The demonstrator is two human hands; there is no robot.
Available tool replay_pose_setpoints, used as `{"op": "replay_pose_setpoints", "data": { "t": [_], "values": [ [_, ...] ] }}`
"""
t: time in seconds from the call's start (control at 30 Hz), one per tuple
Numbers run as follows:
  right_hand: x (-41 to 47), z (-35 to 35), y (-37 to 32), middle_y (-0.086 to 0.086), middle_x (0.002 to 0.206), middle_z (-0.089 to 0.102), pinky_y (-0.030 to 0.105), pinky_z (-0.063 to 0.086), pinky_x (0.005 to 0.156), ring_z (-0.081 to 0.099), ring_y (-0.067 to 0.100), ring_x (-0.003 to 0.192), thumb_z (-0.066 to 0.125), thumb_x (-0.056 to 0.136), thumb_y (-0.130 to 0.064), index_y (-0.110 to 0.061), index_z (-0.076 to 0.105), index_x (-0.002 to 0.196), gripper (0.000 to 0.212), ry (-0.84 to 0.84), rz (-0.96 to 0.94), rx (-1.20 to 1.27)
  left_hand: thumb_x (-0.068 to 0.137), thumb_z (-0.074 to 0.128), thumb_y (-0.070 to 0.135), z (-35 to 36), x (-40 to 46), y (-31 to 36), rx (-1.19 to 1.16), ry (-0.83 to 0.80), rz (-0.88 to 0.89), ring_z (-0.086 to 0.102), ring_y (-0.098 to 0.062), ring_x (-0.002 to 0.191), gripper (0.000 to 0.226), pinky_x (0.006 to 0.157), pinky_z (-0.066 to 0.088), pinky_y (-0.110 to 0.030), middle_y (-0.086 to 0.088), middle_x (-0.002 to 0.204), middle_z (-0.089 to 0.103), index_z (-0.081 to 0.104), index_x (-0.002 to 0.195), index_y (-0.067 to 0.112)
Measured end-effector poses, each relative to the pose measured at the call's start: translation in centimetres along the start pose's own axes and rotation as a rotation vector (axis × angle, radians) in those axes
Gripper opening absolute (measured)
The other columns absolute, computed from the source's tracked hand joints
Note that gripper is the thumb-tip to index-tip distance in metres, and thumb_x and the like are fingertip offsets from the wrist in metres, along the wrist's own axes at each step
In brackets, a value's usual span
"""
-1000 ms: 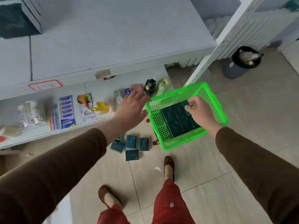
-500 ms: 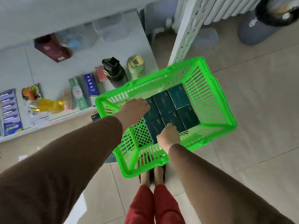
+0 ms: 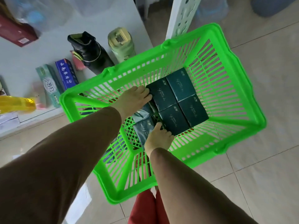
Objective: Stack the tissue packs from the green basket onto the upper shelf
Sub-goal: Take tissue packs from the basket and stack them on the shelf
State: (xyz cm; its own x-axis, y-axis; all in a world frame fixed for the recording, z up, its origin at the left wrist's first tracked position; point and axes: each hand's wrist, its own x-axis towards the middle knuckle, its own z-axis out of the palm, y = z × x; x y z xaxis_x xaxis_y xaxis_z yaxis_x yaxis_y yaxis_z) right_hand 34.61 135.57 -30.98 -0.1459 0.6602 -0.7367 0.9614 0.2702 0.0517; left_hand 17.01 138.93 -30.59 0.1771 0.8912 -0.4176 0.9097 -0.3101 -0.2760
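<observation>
The green basket (image 3: 252,97) sits on the tiled floor below me and holds several dark green tissue packs (image 3: 179,101) lying flat side by side. My left hand (image 3: 133,101) reaches in from the left, its fingers curled over the far-left edge of the packs. My right hand (image 3: 159,138) reaches in from the near side and pinches the near edge of the packs. Between my hands, two packs (image 3: 143,128) at the left end are tilted up off the basket floor. The upper shelf is out of view.
A low white shelf (image 3: 24,65) on the left carries a black bottle (image 3: 92,52), a pale green bottle (image 3: 121,44), toothpaste boxes (image 3: 50,84), a yellow packet (image 3: 16,102) and a red box (image 3: 14,33). A white perforated post (image 3: 181,15) stands behind the basket.
The view has dropped down close over the basket. Both hands went into it, the left from above the shelf, and now grip the packs; the left-end packs have tilted up.
</observation>
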Motion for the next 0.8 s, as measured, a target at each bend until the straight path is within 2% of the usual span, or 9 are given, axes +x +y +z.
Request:
{"op": "replay_pose_setpoints", "data": {
  "t": [0.13, 0.23, 0.33, 0.43, 0.5, 0.57, 0.67, 0.73, 0.8],
  "values": [
    [-0.8, -1.7, 1.0, 0.011, 0.134, 0.051, 0.040, 0.039, 0.098, 0.043, 0.029, 0.124, 0.054, 0.093, -0.026, -0.012, 0.053, 0.128, 0.037, -0.039, -0.007, -0.028, 0.090, 0.054, 0.009, -1.6, -2.3, -0.1, 0.039, -0.078, -0.067, 0.043, -0.028, 0.119, 0.034, 0.095, 0.040, -0.036, -0.009, 0.126, 0.053, 0.055, 0.124, 0.010],
    [-3.4, -5.2, 2.8, 0.012, 0.133, 0.044, 0.043, 0.044, 0.095, 0.043, 0.033, 0.123, 0.061, 0.089, -0.021, -0.014, 0.052, 0.126, 0.039, 0.006, -0.077, 0.038, 0.090, 0.053, 0.017, -5.4, -6.4, -0.7, -0.050, -0.069, -0.189, 0.045, -0.026, 0.119, 0.026, 0.094, 0.039, -0.036, -0.004, 0.121, 0.053, 0.057, 0.115, 0.016],
    [-7.1, -10.7, 5.5, 0.012, 0.119, 0.053, 0.039, 0.048, 0.082, 0.060, 0.035, 0.108, 0.072, 0.082, -0.024, -0.015, 0.047, 0.120, 0.047, 0.043, -0.251, 0.165, 0.082, 0.067, 0.045, -10.8, -12.4, -2.5, -0.269, -0.005, -0.376, 0.050, -0.024, 0.113, 0.047, 0.085, 0.045, -0.039, 0.001, 0.116, 0.055, 0.051, 0.120, 0.023],
    [-12.4, -17.0, 7.4, 0.002, 0.106, 0.059, 0.031, 0.043, 0.069, 0.064, 0.025, 0.095, 0.078, 0.078, -0.034, -0.020, 0.050, 0.115, 0.048, 0.121, -0.479, 0.288, 0.075, 0.070, 0.065, -17.5, -20.4, -5.2, -0.585, 0.067, -0.643, 0.058, -0.027, 0.103, 0.063, 0.067, 0.044, -0.037, 0.000, 0.107, 0.060, 0.044, 0.120, 0.028],
    [-16.8, -21.2, 7.2, -0.010, 0.103, 0.059, 0.023, 0.040, 0.066, 0.062, 0.011, 0.088, 0.080, 0.076, -0.039, -0.031, 0.050, 0.114, 0.048, 0.170, -0.603, 0.358, 0.070, 0.078, 0.059, -21.8, -25.9, -7.1, -0.798, 0.164, -0.775, 0.060, -0.031, 0.098, 0.068, 0.067, 0.042, -0.037, -0.006, 0.105, 0.062, 0.044, 0.119, 0.026],
    [-21.3, -25.1, 5.4, -0.016, 0.100, 0.060, 0.013, 0.040, 0.062, 0.060, 0.003, 0.083, 0.081, 0.075, -0.042, -0.037, 0.048, 0.112, 0.050, 0.217, -0.691, 0.425, 0.070, 0.085, 0.044, -25.6, -31.7, -9.1, -0.974, 0.280, -0.831, 0.060, -0.031, 0.095, 0.064, 0.072, 0.045, -0.037, -0.008, 0.104, 0.064, 0.049, 0.117, 0.021],
    [-27.3, -29.7, 1.2, -0.010, 0.106, 0.066, 0.028, 0.050, 0.075, 0.064, 0.011, 0.090, 0.086, 0.073, -0.035, -0.029, 0.054, 0.117, 0.055, 0.272, -0.791, 0.561, 0.074, 0.083, 0.030, -29.4, -40.4, -12.4, -1.087, 0.382, -0.867, 0.059, -0.019, 0.086, 0.049, 0.071, 0.042, -0.031, 0.002, 0.103, 0.062, 0.055, 0.114, 0.023],
    [-30.9, -31.8, -2.5, -0.008, 0.107, 0.068, 0.034, 0.051, 0.081, 0.065, 0.013, 0.090, 0.087, 0.072, -0.030, -0.028, 0.054, 0.119, 0.058, 0.324, -0.870, 0.598, 0.077, 0.080, 0.025, -30.6, -46.2, -15.0, -1.116, 0.420, -0.891, 0.062, -0.011, 0.073, 0.048, 0.064, 0.043, -0.024, 0.007, 0.106, 0.061, 0.054, 0.118, 0.029],
    [-34.4, -33.3, -6.6, -0.009, 0.105, 0.067, 0.036, 0.052, 0.082, 0.064, 0.010, 0.086, 0.088, 0.072, -0.027, -0.029, 0.051, 0.116, 0.057, 0.351, -0.939, 0.637, 0.077, 0.079, 0.020, -31.0, -51.9, -17.8, -1.115, 0.474, -0.910, 0.066, -0.010, 0.074, 0.050, 0.069, 0.049, -0.026, 0.007, 0.108, 0.064, 0.054, 0.119, 0.031]
  ]
}}
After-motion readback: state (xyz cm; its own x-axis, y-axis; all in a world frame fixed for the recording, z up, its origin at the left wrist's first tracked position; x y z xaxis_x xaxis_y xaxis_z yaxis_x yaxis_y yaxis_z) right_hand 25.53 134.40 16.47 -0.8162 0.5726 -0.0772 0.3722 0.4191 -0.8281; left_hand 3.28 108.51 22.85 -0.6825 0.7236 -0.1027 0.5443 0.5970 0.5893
